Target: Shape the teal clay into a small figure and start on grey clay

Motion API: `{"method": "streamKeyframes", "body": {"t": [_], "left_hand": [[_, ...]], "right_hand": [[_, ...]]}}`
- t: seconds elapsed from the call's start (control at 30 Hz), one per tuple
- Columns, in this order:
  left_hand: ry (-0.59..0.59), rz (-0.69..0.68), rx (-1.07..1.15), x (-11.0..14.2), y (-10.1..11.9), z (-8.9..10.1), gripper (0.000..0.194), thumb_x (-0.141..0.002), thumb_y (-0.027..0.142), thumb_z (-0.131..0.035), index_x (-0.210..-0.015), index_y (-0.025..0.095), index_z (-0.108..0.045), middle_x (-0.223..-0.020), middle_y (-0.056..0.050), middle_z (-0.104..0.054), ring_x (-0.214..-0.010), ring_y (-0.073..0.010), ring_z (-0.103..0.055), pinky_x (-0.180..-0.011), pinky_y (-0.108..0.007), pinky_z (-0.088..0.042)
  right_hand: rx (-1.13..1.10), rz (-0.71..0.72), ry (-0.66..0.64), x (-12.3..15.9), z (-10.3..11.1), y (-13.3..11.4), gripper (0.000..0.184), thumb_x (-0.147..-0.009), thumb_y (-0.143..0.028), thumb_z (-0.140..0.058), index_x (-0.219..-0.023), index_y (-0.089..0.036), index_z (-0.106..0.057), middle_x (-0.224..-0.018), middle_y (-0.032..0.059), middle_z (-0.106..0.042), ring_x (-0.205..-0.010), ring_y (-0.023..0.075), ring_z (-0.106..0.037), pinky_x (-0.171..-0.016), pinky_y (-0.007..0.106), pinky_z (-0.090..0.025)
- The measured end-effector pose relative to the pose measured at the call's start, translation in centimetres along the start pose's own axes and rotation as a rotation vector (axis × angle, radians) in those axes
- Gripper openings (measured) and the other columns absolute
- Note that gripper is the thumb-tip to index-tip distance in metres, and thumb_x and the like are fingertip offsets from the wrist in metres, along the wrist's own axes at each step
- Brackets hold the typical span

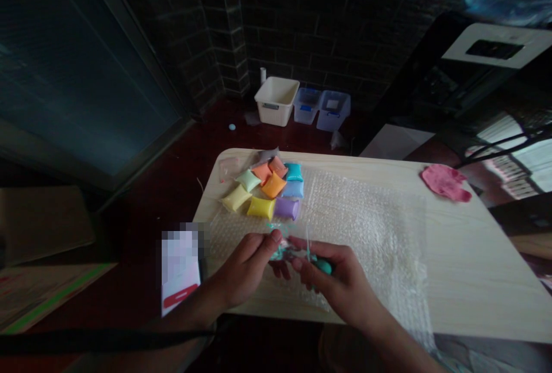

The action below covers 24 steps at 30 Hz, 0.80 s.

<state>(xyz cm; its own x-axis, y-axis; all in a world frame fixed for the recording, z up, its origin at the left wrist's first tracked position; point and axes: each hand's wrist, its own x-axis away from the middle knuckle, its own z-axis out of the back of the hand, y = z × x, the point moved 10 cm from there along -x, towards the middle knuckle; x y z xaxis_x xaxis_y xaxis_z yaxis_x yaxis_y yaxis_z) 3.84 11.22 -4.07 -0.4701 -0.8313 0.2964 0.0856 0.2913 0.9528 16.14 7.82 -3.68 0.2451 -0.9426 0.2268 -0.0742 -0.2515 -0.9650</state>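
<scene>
My left hand pinches a crumpled clear plastic bag with teal smears on it, between thumb and fingers. Close beside it, my right hand is closed around a smooth teal lump of soft clay, and its fingertips also reach the bag. Both hands are over the near part of a bubble wrap sheet. Just beyond them lie several small filled packets, among them a yellow packet, a purple packet and an orange packet.
The pale wooden table carries a flattened pink clay piece at right. A phone with a lit screen is at the left edge. On the floor behind stand a white basket and clear bins. Cardboard lies at left.
</scene>
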Motion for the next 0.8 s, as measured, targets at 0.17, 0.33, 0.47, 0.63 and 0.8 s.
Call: {"method": "streamKeyframes", "body": {"t": [0.17,0.33,0.47,0.63,0.8], "left_hand": [[-0.006,-0.018,-0.012,-0.3,0.1,0.2,0.062,-0.101,0.064,-0.048,-0.076,0.015,-0.076,-0.067,-0.007,-0.074,-0.067,-0.021,-0.07,-0.07,-0.031,-0.055],[-0.002,-0.062,0.018,-0.5,0.9,0.2,0.055,-0.102,0.057,-0.052,-0.078,0.014,-0.077,-0.066,-0.007,-0.073,-0.062,-0.0192,-0.068,-0.065,-0.03,-0.053],[0.051,-0.056,0.038,-0.3,1.2,0.5,0.054,-0.101,0.056,-0.054,-0.074,0.014,-0.075,-0.064,-0.008,-0.073,-0.06,-0.0194,-0.068,-0.062,-0.03,-0.053],[0.04,-0.054,0.104,-0.3,1.1,0.6,0.053,-0.099,0.057,-0.058,-0.08,0.011,-0.077,-0.067,-0.009,-0.074,-0.06,-0.0191,-0.069,-0.063,-0.03,-0.055],[0.001,-0.005,0.207,-0.4,0.1,0.2,0.052,-0.098,0.059,-0.059,-0.092,0.01,-0.076,-0.074,-0.011,-0.078,-0.059,-0.02,-0.071,-0.061,-0.031,-0.057]], "right_hand": [[-0.157,-0.089,0.131,0.3,1.5,1.2,0.029,-0.085,-0.05,-0.083,-0.097,-0.023,-0.088,-0.058,-0.0009,-0.062,-0.054,0.0096,-0.052,-0.051,0.021,-0.04],[-0.188,-0.044,0.191,0.4,2.1,0.9,0.027,-0.081,-0.048,-0.087,-0.092,-0.024,-0.087,-0.058,-0.0001,-0.066,-0.053,0.0107,-0.054,-0.051,0.022,-0.043],[-0.042,0.04,0.145,0.2,1.9,-0.5,0.022,-0.088,-0.044,-0.081,-0.092,-0.023,-0.088,-0.059,0.0008,-0.066,-0.054,0.0112,-0.054,-0.05,0.023,-0.044],[0.138,0.175,0.047,0.4,0.6,-1.6,0.024,-0.092,-0.034,-0.079,-0.115,-0.027,-0.083,-0.074,0.0004,-0.069,-0.065,0.0122,-0.058,-0.06,0.025,-0.05],[0.04,0.169,-0.045,0.5,-1.0,-1.5,0.043,-0.091,-0.035,-0.08,-0.133,-0.03,-0.073,-0.077,-0.0021,-0.065,-0.064,0.0109,-0.053,-0.058,0.022,-0.048]]}}
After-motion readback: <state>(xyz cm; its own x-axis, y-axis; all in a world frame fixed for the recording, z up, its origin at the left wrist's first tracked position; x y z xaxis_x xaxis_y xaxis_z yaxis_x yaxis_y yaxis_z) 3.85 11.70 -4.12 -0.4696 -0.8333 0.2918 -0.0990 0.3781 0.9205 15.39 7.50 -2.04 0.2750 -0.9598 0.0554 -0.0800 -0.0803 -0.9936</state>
